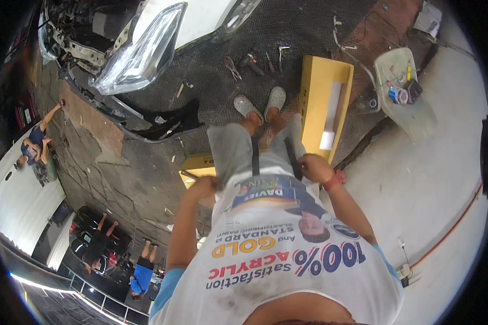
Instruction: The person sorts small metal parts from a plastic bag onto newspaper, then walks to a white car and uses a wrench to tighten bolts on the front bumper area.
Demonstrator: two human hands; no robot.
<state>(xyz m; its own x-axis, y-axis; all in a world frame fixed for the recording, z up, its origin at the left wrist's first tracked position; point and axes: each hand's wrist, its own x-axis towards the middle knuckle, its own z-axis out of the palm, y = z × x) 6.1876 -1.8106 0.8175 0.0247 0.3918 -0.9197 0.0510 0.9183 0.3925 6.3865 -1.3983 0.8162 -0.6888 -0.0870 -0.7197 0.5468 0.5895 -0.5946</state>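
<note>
I look down my own front: a white printed shirt, grey shorts and pale sandals on a dark mat. My left hand is closed at my left hip, on the shirt's hem where it meets the shorts. My right hand, with a red band on its wrist, is closed at my right hip on the upper end of a black strap. A second black strap hangs between my legs. The fingertips of both hands are hidden.
A long yellow box holding a white tube lies right of my feet; another yellow box lies left. Ahead: a car front with a headlight, loose tools, a pale tray. Other people sit at far left.
</note>
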